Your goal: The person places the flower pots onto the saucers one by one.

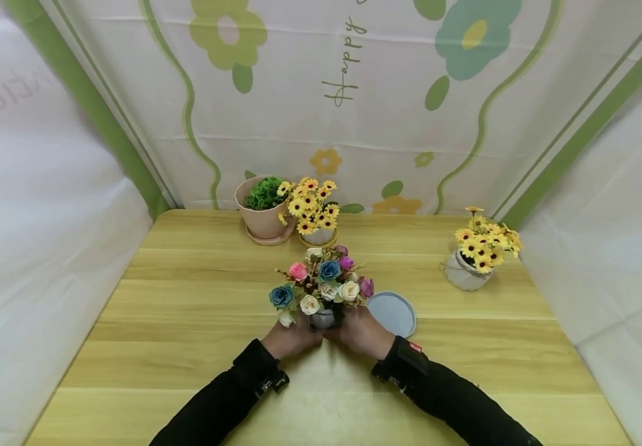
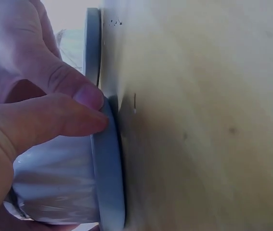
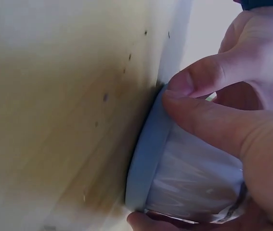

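Observation:
A pot of artificial roses [image 1: 326,285] in pink, blue, purple and cream stands in front of me, held between both hands. My left hand [image 1: 292,337] grips it from the left and my right hand [image 1: 362,331] from the right. The wrist views show a pale, glossy pot [image 2: 59,178] seated in a blue-grey saucer [image 3: 148,154], close against the tabletop. Both thumbs meet on the saucer's near rim, tips touching. Fingers curl round the far sides, mostly hidden. A second grey-blue saucer [image 1: 392,314] lies just beyond my right hand.
Toward the back stand a pink pot with a green plant [image 1: 265,214] and, right beside it, a pot of yellow daisies [image 1: 315,214]. Another yellow daisy pot [image 1: 468,269] stands tilted at the right. Printed curtains [image 1: 310,124] enclose the wooden table [image 1: 187,310].

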A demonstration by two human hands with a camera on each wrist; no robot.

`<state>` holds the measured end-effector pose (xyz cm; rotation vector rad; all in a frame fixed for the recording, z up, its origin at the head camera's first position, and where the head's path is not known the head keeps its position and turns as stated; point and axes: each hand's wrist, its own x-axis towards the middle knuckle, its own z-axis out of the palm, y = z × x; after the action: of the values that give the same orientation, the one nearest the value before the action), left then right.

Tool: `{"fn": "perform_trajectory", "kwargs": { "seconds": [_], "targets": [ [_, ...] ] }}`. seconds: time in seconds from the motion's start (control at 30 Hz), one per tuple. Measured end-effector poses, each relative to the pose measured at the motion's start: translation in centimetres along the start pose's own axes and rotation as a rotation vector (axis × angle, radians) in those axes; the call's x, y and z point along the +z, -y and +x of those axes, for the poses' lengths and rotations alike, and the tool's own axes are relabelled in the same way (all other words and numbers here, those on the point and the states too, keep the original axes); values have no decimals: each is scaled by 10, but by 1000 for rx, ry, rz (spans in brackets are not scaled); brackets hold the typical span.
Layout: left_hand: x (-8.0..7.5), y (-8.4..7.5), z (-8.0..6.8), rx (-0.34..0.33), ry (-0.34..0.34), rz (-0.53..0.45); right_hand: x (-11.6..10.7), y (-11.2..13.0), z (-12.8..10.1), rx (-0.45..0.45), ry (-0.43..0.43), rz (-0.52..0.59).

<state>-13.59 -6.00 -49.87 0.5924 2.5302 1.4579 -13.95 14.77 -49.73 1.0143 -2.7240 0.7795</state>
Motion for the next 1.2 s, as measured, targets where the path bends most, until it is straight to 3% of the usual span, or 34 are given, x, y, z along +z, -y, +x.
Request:
{"fn": "perform_trajectory", "kwargs": {
  "seconds": [0.17,0.37,0.57,0.8,1.03,1.2],
  "targets": [
    [2,0,13,1,39,19,-6,-6,3,118,7,128],
    [5,2,31,36,104,14,-16,-16,7,194,13,132],
    [8,-2,51,82,74,41,-22,-25,12,282,18,146],
    [7,-3,73,8,169,96,-31,-39,19,373,53,176],
    [9,-5,96,15,173,187,-36,-53,27,410,69,140],
    [10,-8,110,-53,210,272,-42,-63,33,447,70,155]
  ]
}}
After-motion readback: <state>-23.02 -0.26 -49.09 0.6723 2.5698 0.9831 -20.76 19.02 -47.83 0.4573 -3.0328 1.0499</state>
